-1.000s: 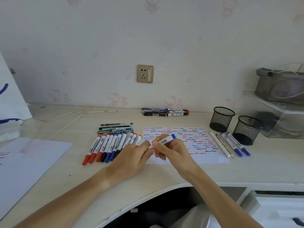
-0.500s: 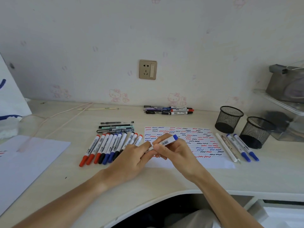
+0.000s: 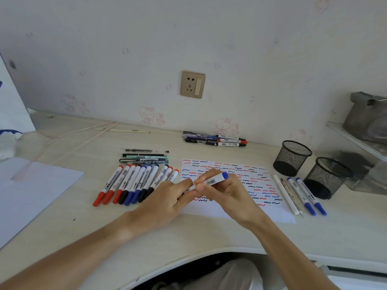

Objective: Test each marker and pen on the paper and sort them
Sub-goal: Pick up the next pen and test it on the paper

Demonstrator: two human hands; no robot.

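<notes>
Both hands hold one white marker with a blue end (image 3: 213, 181) just above the test paper (image 3: 251, 181), which is covered in red, blue and black squiggles. My right hand (image 3: 228, 191) grips its barrel; my left hand (image 3: 167, 199) pinches its lower end, which is hidden between the fingers. A row of several red, black and blue markers (image 3: 134, 185) lies left of the paper, with a few pens (image 3: 144, 158) behind them. Right of the paper lie two blue markers (image 3: 306, 195) and two pale pens (image 3: 287, 194).
Two black mesh pen cups (image 3: 292, 156) (image 3: 326, 177) stand at the right. Another group of pens and markers (image 3: 215, 140) lies by the wall. A large white sheet (image 3: 31, 193) lies at the left, clear plastic trays (image 3: 366, 155) at the far right. The desk's front edge curves inward.
The hands keep the same hold on the blue-ended marker over the paper. The view has shifted slightly; nothing on the desk has moved.
</notes>
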